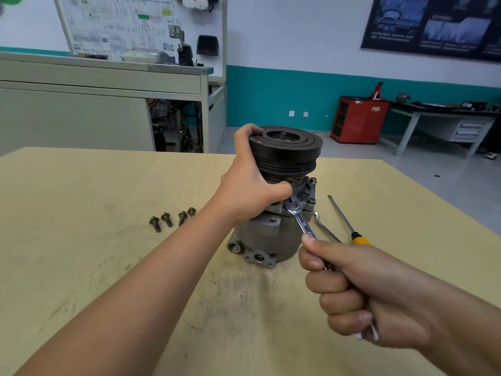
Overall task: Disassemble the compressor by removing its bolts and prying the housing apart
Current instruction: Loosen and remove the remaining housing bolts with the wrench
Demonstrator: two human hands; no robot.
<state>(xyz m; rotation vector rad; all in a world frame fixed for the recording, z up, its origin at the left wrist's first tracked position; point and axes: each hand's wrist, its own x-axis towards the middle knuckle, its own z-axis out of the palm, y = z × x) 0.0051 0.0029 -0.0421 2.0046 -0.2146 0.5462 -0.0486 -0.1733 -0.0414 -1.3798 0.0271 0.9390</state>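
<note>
The bolts are coming out; prying has not begun. In the centre of the frame the compressor (271,232) stands upright on the table (81,267), its dark grooved pulley (284,150) on top. The left hand (252,191) grips the pulley's side, with fingers over the rim and the thumb on the body below. At lower right the right hand (360,289) is a fist wrapped round a wrench (302,222), whose open end sits on a bolt (293,205) in the flange under the pulley.

Two more bolts show just right of it, and four loose bolts (172,219) lie in a row left of centre. The next move likely calls for swinging the wrench handle while the left hand resists the turn, keeping the wrench square on the bolt head. A screwdriver (349,226) lies right of the compressor, probably for prying. The housing is dull grey cast metal, with mounting ears and round ports low on its front.
</note>
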